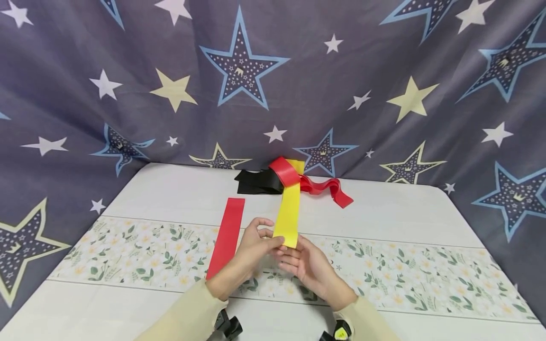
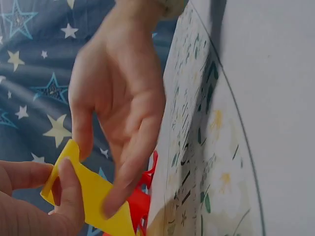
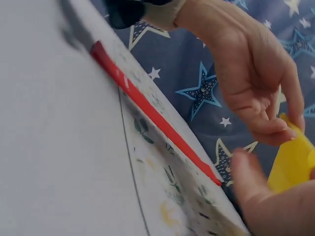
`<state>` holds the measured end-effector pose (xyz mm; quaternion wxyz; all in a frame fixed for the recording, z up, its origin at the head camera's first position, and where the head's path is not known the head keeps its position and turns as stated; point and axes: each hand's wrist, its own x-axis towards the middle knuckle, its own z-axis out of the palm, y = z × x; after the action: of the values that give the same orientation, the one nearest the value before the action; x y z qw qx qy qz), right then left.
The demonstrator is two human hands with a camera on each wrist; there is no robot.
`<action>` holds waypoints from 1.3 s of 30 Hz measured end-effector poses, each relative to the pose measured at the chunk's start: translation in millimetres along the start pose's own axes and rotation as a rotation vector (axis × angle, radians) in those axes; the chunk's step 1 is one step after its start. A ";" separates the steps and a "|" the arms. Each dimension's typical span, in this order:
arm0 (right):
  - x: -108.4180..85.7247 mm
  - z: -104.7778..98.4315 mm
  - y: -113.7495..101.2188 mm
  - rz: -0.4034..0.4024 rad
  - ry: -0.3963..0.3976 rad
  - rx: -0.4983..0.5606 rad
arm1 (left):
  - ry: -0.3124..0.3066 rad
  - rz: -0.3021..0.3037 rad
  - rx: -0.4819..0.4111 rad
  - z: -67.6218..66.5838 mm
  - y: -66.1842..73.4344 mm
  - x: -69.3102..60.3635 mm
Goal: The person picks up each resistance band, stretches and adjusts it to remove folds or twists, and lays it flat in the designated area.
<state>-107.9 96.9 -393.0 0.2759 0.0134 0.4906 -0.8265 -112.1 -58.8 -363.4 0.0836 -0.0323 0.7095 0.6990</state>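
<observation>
A flat, flexible yellow strip (image 1: 290,208) has its near end raised between the two hands. My left hand (image 1: 254,246) pinches the near left corner; in the left wrist view its thumb and a finger (image 2: 71,191) close on the folded yellow edge. At the strip's right edge is my right hand (image 1: 313,270), fingers loosely extended beneath the end, its thumb (image 3: 248,179) apart from the strip in the right wrist view. Farther back, a red band (image 1: 285,171) crosses over the yellow strip. Beside my left forearm lies a flat red strip (image 1: 228,232).
A folded black strip (image 1: 259,182) lies at the back, left of the yellow one. Right of it, a wavy red tail (image 1: 326,188) trails over the white table (image 1: 170,189). A floral band (image 1: 149,253) runs across the tabletop, and a star-patterned curtain (image 1: 341,94) hangs behind.
</observation>
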 end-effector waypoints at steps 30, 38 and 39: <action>54.1 -27.3 -31.6 -0.147 0.189 -0.039 | -0.284 -0.154 0.012 -6.7 -26.0 -35.3; 55.6 -33.8 -43.1 -0.142 0.241 -0.034 | -0.350 -0.167 0.120 -21.9 -32.4 -39.5; 55.1 -35.1 -45.1 -0.140 0.259 -0.035 | -0.360 -0.163 0.137 -24.2 -32.8 -39.7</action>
<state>-184.5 117.8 -391.0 0.1523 0.0808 0.5363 -0.8262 -69.5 -86.4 -389.0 0.2675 0.0415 0.7240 0.6344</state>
